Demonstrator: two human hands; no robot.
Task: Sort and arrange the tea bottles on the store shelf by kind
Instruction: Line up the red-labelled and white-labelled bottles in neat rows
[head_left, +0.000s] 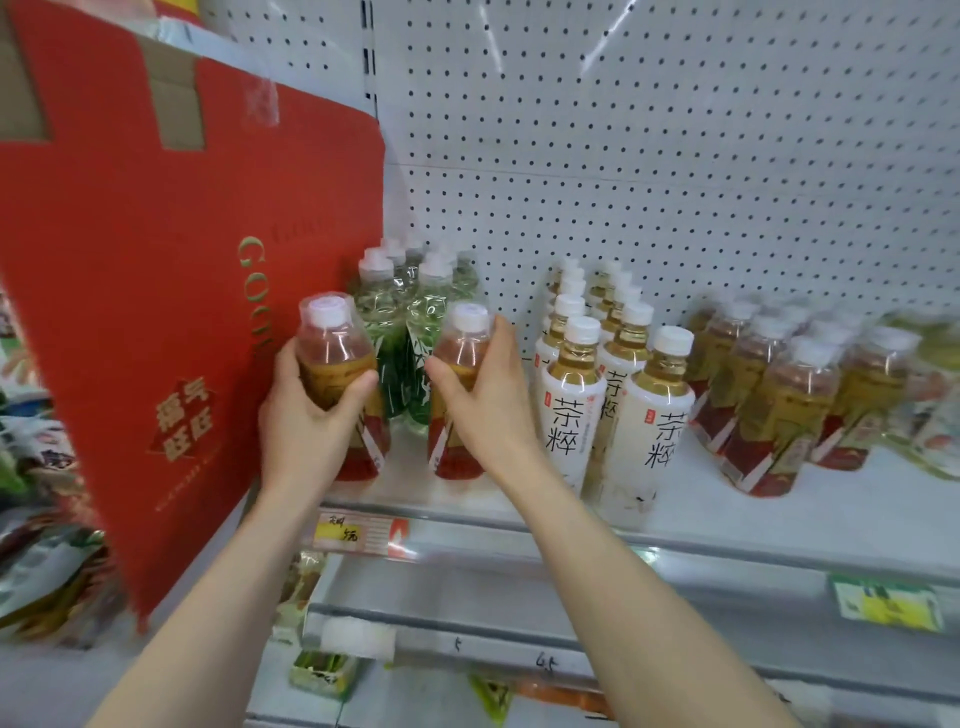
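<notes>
Head view showed the left grip (306, 415) curled round one red-labelled bottle (335, 353) and the right grip (488, 405) round a second red-labelled bottle (462, 343), both before green bottles (387, 312) on the shelf (779, 514).

The left hand (306, 421) grips one red-labelled clear plastic tea bottle (337, 358), the right hand (488, 400) a matching bottle (462, 353). Between their fingers (503, 338), further back, stand green-labelled clear plastic bottles (395, 322). Left of the fingers leans a red cardboard box (156, 260); right of them stand white-sleeved plastic tea bottles (571, 415).
</notes>
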